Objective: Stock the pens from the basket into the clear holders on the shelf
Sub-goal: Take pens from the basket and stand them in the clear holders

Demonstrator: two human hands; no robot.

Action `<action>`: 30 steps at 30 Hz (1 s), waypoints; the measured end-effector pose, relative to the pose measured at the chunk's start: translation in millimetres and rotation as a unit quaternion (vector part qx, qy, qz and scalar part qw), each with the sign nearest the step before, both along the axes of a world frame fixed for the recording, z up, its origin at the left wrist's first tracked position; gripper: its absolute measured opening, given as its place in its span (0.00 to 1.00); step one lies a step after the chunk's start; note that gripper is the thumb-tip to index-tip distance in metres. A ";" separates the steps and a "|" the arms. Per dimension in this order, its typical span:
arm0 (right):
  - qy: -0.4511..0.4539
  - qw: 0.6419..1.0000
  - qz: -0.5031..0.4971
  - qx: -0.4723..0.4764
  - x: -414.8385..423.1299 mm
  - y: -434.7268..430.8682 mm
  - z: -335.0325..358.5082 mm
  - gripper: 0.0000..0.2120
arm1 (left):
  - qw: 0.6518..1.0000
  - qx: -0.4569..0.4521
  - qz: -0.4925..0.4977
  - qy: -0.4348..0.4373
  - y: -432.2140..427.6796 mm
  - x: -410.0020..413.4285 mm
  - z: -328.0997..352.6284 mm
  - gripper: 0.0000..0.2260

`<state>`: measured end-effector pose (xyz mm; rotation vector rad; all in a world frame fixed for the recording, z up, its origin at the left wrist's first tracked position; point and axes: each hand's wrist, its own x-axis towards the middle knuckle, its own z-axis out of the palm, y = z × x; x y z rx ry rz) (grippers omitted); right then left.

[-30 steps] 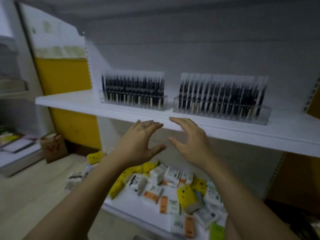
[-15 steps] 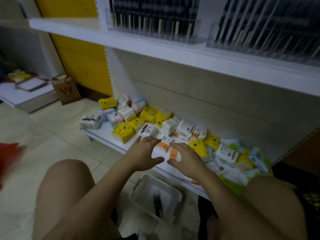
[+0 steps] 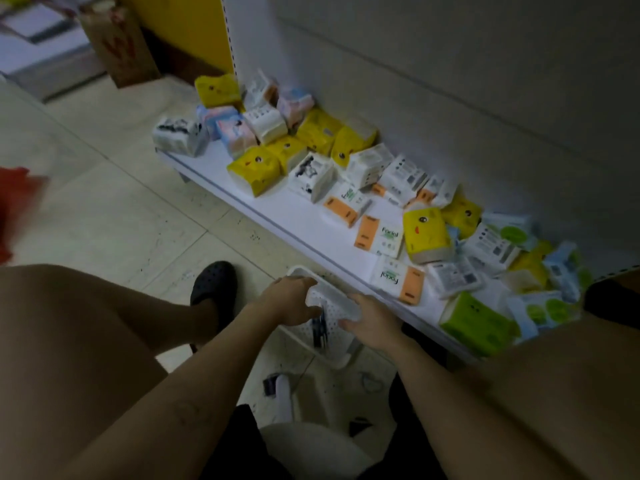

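**Fingers [image 3: 294, 281] closed on the basket [image 3: 337, 342], one hand per side**

Left forearm enters from the lower left and reaches forward and down between the bare knees. The left hand [image 3: 289, 301] sits at the basket's left side, palm turned inward. Its fingers curl over the far left rim and its thumb points across the opening, so the rim is gripped between them. The basket is white and perforated and rests on the tiled floor [image 3: 121, 209], just in front of the lower shelf [image 3: 294, 206]. A few dark pens [image 3: 320, 329] lie together inside it, lengthwise on its bottom, between the two hands. Motion blur hides their number.

Right forearm enters from the lower right. The right hand [image 3: 375, 323] mirrors the left: its fingers lie over the right wall and its thumb lies below, pinching that wall. Neither hand touches the pens.

A brown paper bag [image 3: 119, 46] stands on the floor at upper left, against the yellow panel. A dark clog [image 3: 214, 282] is on the person's foot, left of the basket. The lower shelf runs diagonally from upper left to right and carries a loose scatter of tissue packs [image 3: 427, 235]. These are yellow, white, orange-banded and green, some flat and some tipped against one another.
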<state>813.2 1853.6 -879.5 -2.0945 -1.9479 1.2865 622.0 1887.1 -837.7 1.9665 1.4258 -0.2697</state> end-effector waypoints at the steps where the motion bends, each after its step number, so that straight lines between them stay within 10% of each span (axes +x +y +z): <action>1: 0.001 1.000 0.001 -0.012 -0.8 1.3 -6.6 0.30 | 1.000 -0.018 0.005 0.001 -1.2 0.2 -8.4 0.29; 30: 0.075 0.963 -0.060 -0.250 -32.4 63.2 -195.6 0.19 | 0.931 -0.264 0.230 -0.104 26.9 42.5 -238.8 0.11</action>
